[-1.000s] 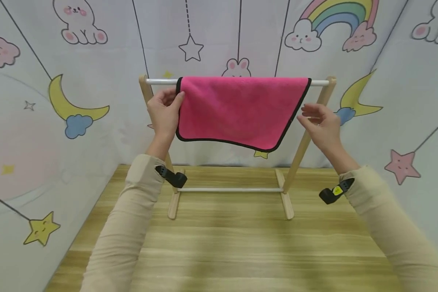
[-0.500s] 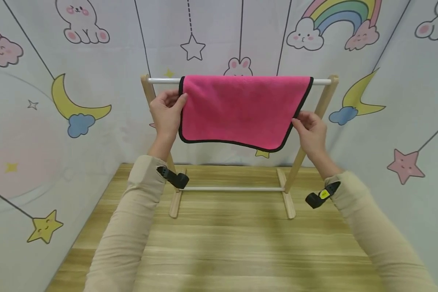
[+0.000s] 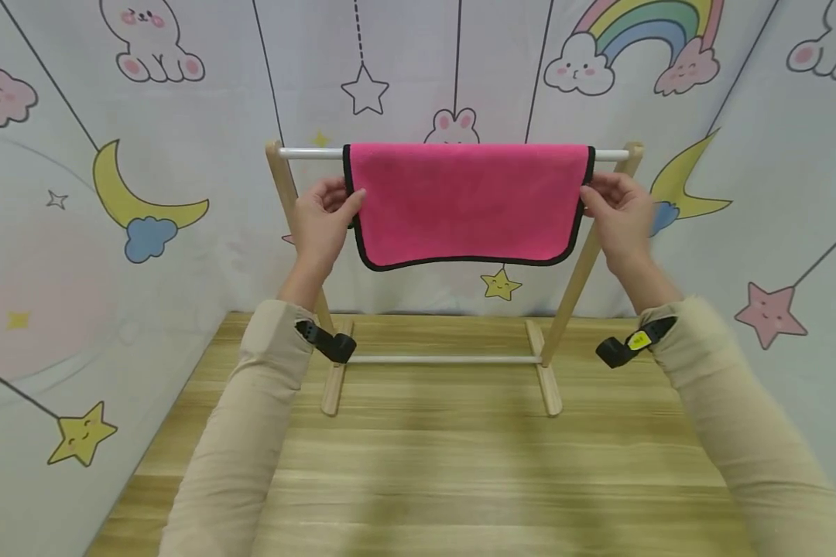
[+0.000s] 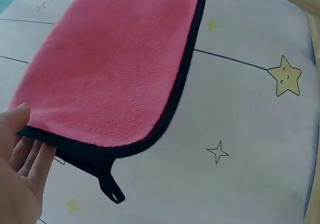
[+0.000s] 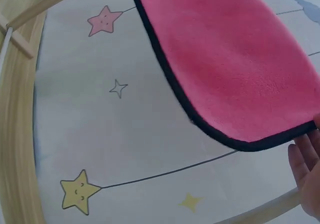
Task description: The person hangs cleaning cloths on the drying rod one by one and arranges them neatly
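Note:
A pink towel [image 3: 468, 205] with black edging hangs folded over the white top rail [image 3: 310, 155] of a wooden rack. My left hand [image 3: 320, 224] pinches its left edge between thumb and fingers, a little below the rail. On the opposite side my right hand [image 3: 620, 220] pinches the right edge at about the same height. In the left wrist view the thumb lies on the pink face, the fingers behind, and a black hanging loop [image 4: 112, 186] pokes out below the border. The right wrist view catches only part of the right hand [image 5: 307, 171] at the towel's edge.
The rack's wooden legs [image 3: 578, 290] stand on a wood-grain tabletop [image 3: 418, 464], joined low down by a white crossbar [image 3: 439, 360]. A white cloth backdrop [image 3: 237, 100] with cartoon prints closes off the back and both sides.
My right hand has come in to the towel's right edge, gripped it and moved up and outward. The slanted right side and lower hem now hang straighter. The left hand keeps its hold.

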A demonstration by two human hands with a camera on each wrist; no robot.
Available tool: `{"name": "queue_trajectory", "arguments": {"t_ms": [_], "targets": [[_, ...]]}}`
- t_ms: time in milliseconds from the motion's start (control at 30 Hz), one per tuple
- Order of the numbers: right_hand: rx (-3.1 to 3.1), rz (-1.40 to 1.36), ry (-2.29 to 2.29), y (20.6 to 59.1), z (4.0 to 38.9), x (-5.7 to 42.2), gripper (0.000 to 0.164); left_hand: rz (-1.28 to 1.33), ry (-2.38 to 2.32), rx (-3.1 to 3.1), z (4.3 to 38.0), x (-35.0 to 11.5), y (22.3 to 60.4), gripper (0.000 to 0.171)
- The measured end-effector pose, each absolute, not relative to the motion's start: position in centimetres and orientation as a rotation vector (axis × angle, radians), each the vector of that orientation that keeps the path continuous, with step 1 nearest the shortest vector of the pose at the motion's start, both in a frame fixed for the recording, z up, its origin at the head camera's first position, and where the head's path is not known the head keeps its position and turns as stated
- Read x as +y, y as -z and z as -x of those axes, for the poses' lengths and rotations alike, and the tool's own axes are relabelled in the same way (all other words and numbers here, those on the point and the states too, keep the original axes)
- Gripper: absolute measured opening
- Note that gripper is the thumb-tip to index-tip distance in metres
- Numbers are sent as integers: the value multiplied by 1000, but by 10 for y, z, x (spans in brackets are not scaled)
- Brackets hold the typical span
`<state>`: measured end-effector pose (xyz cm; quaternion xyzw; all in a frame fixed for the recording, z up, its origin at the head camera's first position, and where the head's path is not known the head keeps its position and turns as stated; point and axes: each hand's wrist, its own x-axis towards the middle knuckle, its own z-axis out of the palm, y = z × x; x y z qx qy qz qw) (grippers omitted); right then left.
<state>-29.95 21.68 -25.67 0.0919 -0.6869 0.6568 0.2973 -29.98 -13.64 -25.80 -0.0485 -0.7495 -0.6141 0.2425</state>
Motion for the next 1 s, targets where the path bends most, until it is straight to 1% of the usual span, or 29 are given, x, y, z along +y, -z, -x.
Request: {"name": "queue_trajectory", "arguments": {"t_ms": [200,333,433,600,700,1000], "targets": [[-1952,-264,-1813,287,298,224,9,186,1647,-2239,295,-144,287,33],[-2083,-269,-1673,296,297,227,7,224,1666,-2246,294,-149,297,31],[-2115,-252,-1619,294,297,227,6,211,1733,-2198,294,-150,296,29],[-1955,-240,-1696,281,298,224,9,189,1753,-2073,295,-145,282,26],[-1945,-210,-1656,278,296,221,10,184,1753,-2019,294,-142,275,26],[-1960,-237,-1648,278,280,210,11,121,1772,-1974,298,-144,289,26]]}}
